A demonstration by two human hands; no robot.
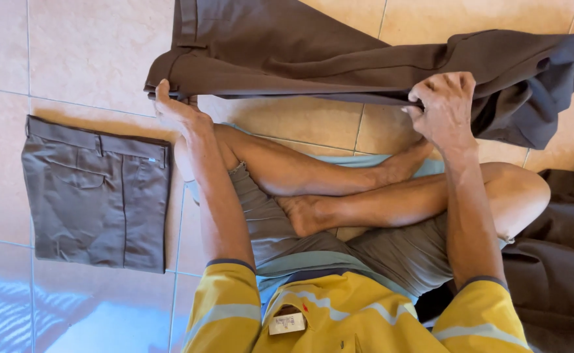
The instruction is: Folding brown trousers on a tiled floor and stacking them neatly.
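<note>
Holding brown trousers (pixel 313 59) over tiled floor (pixel 90 52) | left hand (pixel 177 110): fingers pinching waistband end; right hand (pixel 445 108): fingers curled, gripping leg edge | folded grey trousers (pixel 97 196) lying at left

Brown trousers (pixel 339 59): upper part cut off by top edge; far end folded under itself, inner layers hidden. Left hand (pixel 175 108): fingertips tucked beneath the waistband, unseen. Right hand (pixel 444 108): fingertips buried in the cloth fold. Dark garment pile (pixel 561 261): cropped by right and bottom edges, possibly more trousers. Yellow shirt (pixel 352 320): cut off at bottom edge.
</note>
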